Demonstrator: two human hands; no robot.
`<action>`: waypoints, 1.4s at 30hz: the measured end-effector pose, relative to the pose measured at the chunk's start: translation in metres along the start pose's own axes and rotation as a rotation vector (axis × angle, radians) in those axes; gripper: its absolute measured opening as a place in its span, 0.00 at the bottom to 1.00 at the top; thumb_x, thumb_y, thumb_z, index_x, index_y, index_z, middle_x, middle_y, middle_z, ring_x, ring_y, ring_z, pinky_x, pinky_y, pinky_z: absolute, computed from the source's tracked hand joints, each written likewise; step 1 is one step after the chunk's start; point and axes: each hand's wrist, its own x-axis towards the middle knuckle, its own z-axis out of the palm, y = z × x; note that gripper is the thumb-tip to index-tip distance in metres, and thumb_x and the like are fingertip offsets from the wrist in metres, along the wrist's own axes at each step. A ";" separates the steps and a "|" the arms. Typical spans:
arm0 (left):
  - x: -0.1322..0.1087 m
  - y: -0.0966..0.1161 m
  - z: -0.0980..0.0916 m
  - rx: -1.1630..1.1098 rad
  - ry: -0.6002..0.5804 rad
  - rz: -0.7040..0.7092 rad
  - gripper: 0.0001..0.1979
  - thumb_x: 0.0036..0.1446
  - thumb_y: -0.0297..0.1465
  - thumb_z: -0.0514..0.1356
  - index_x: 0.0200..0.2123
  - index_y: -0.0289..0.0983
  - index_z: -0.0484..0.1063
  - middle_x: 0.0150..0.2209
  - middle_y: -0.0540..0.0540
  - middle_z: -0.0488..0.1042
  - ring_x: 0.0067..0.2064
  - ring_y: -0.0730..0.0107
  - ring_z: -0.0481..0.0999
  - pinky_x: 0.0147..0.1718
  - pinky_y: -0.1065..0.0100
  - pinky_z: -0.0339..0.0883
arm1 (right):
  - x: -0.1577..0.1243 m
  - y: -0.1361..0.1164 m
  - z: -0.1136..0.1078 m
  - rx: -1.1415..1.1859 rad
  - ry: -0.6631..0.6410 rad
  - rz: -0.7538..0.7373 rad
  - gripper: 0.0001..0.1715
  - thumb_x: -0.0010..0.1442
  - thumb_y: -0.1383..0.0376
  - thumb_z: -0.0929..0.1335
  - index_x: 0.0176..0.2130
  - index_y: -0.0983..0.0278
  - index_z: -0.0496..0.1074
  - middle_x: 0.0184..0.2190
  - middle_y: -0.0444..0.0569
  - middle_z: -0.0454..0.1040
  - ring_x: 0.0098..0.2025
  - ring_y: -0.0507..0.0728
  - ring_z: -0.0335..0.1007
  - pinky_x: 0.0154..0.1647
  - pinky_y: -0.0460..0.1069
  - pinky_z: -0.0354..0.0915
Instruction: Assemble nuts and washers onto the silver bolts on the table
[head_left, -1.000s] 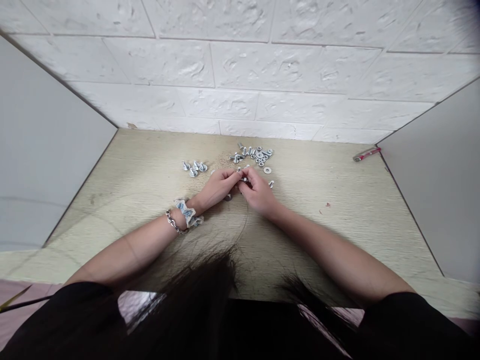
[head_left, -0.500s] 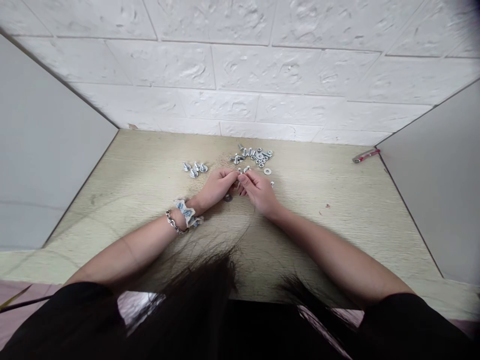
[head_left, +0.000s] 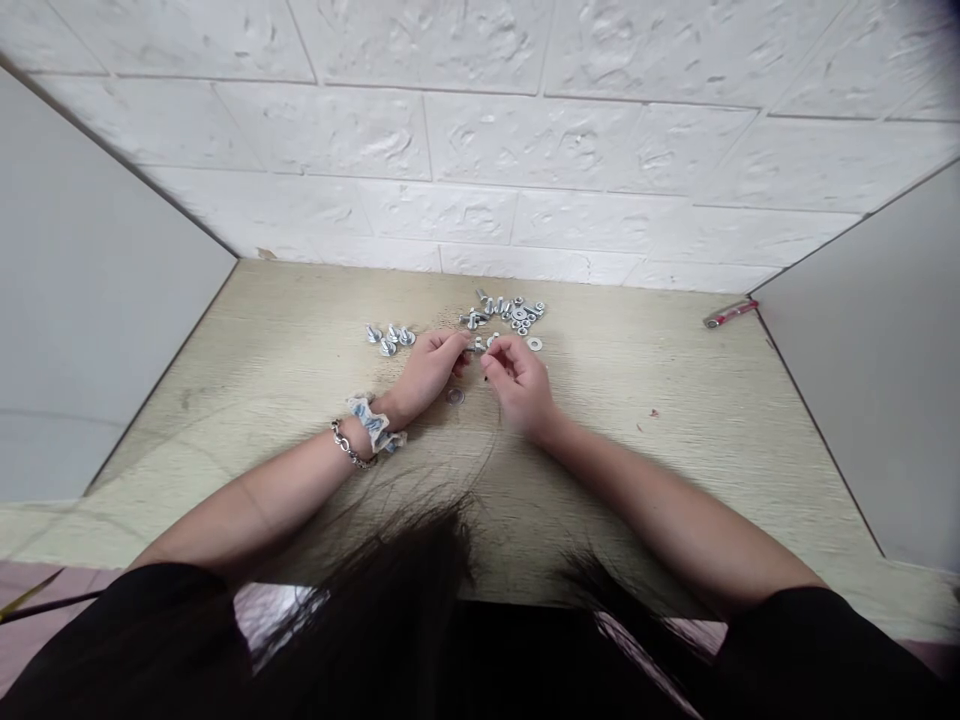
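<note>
My left hand (head_left: 427, 370) rests on the wooden table (head_left: 637, 450), its fingers pinched on a small bolt (head_left: 474, 348) at the fingertips. My right hand (head_left: 519, 380) sits just to the right, fingers curled in a pinch near that bolt; what it holds is too small to name. A loose washer (head_left: 454, 396) lies on the table between and below the two hands. Beyond the fingertips is a pile of several bolts, nuts and washers (head_left: 510, 310). A smaller group of assembled bolts (head_left: 389, 336) lies to the left.
A red and silver lighter (head_left: 729, 312) lies at the back right by the grey side panel (head_left: 885, 350). A white brick wall closes the back and a grey panel (head_left: 90, 290) the left. A single washer (head_left: 534, 343) lies right of the hands.
The two hands, joined at the fingertips before, have drawn slightly apart. The washer below them has come into full view.
</note>
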 end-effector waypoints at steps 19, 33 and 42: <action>-0.004 0.001 0.000 -0.035 -0.168 -0.102 0.16 0.52 0.37 0.53 0.17 0.35 0.62 0.16 0.54 0.60 0.17 0.81 0.58 0.16 0.76 0.54 | 0.008 0.010 -0.002 -0.112 -0.108 0.117 0.22 0.62 0.50 0.59 0.26 0.62 0.63 0.20 0.42 0.65 0.24 0.52 0.62 0.30 0.49 0.59; 0.003 -0.007 -0.002 -0.120 -0.047 -0.060 0.15 0.50 0.37 0.54 0.17 0.35 0.60 0.16 0.53 0.61 0.19 0.80 0.59 0.18 0.75 0.53 | 0.006 0.009 -0.001 -0.056 -0.076 0.112 0.10 0.59 0.57 0.63 0.34 0.61 0.61 0.26 0.41 0.66 0.25 0.50 0.61 0.29 0.48 0.59; -0.004 0.000 -0.001 -0.063 -0.183 -0.108 0.16 0.52 0.38 0.53 0.18 0.35 0.60 0.17 0.54 0.59 0.17 0.81 0.58 0.15 0.76 0.54 | 0.007 0.015 -0.001 -0.040 -0.141 0.112 0.11 0.58 0.57 0.64 0.37 0.62 0.65 0.28 0.43 0.68 0.28 0.51 0.63 0.32 0.48 0.60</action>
